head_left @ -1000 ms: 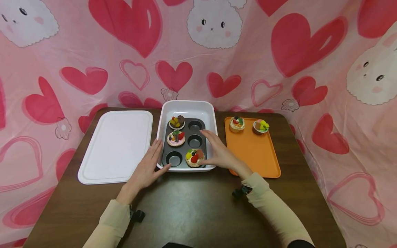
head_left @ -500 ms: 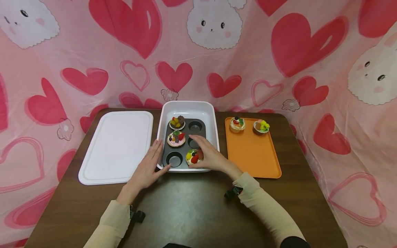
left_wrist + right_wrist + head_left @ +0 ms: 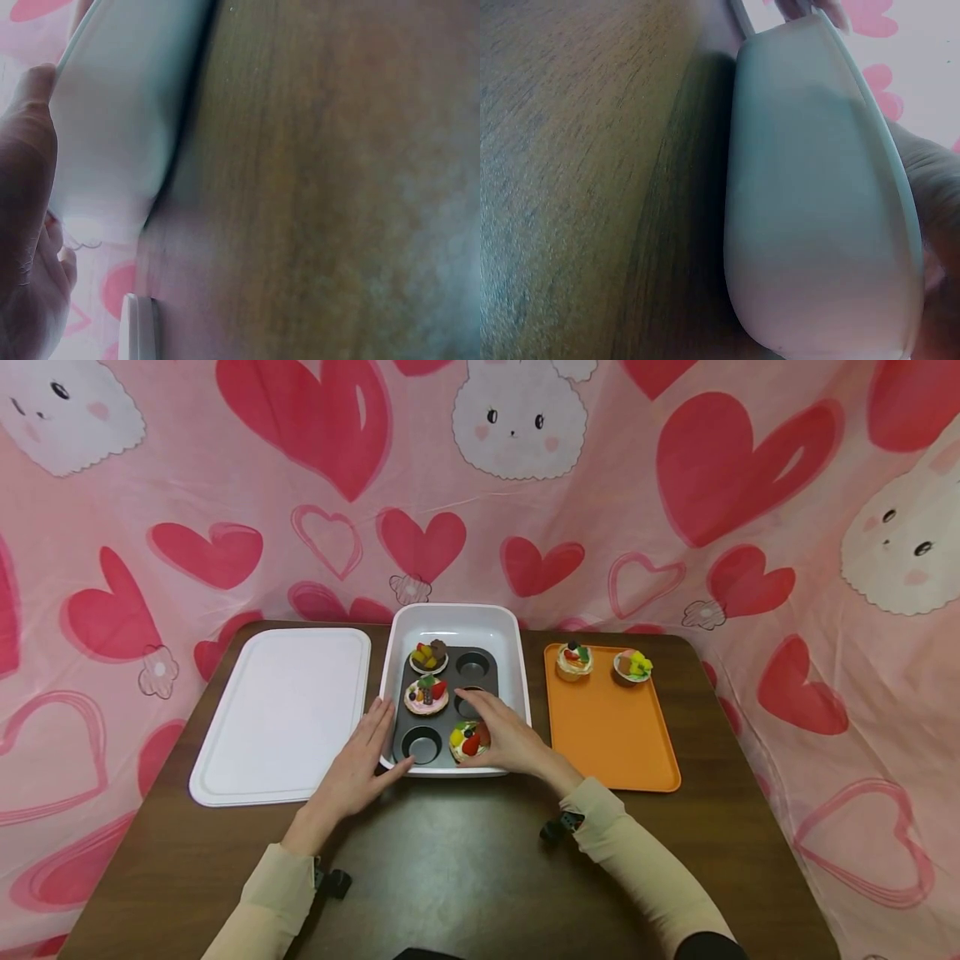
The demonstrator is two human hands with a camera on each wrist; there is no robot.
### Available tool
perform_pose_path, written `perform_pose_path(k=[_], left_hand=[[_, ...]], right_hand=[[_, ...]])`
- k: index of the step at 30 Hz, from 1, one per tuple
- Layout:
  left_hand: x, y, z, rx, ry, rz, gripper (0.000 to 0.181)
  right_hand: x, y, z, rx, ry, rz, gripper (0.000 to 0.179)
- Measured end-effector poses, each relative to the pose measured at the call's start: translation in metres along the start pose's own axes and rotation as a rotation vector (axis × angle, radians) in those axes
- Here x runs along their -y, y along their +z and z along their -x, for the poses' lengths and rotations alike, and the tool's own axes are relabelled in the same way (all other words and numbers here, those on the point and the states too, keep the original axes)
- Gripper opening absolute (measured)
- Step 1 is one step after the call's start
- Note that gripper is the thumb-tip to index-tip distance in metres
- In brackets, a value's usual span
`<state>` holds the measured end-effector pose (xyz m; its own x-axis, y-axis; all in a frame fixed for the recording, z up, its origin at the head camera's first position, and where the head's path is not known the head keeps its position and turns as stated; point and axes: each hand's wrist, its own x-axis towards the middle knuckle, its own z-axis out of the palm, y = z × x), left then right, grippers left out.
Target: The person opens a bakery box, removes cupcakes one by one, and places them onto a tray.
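Observation:
My right hand (image 3: 510,737) reaches over the near right of the white basin (image 3: 495,622), its thumb and fingers curved round a fruit-topped cupcake (image 3: 467,742). That cupcake sits in the near right cup of a dark muffin pan (image 3: 447,727) inside the basin. My left hand (image 3: 358,764) rests along the basin's left rim, fingers straight, thumb at the near edge. In the left wrist view its thumb (image 3: 28,150) lies against the basin's outer wall (image 3: 112,120). Two more cupcakes, one pink (image 3: 425,695) and one chocolate (image 3: 428,657), fill the pan's middle and far left cups.
To the right lies an orange tray (image 3: 615,739) with a cream cupcake (image 3: 573,662) and a yellow-topped cupcake (image 3: 632,667) at its far end. A white tray (image 3: 281,718) lies left of the basin. A patterned pink cloth (image 3: 480,552) hangs behind the wooden table (image 3: 450,860).
My right hand has moved left from the basin's right side to the near right cupcake, its thumb and fingers now round it. My left hand has stayed on the rim.

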<state>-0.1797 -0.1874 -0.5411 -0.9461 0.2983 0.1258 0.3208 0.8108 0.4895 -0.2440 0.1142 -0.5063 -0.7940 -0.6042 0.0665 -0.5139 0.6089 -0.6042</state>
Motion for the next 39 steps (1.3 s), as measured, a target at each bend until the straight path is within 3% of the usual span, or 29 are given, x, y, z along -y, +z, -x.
perform_pose_path(k=[20,39], left_hand=[[-0.0012,-0.001,-0.0004,0.005,-0.011,0.007,0.103],[-0.0012,-0.001,0.0003,0.001,-0.008,0.005,0.102]], right_hand=[[0.0024,-0.0002,-0.0018,0.052,0.073,-0.006,0.112],[0.0048,-0.0001,-0.0023,0.085,0.093,0.035,0.084]])
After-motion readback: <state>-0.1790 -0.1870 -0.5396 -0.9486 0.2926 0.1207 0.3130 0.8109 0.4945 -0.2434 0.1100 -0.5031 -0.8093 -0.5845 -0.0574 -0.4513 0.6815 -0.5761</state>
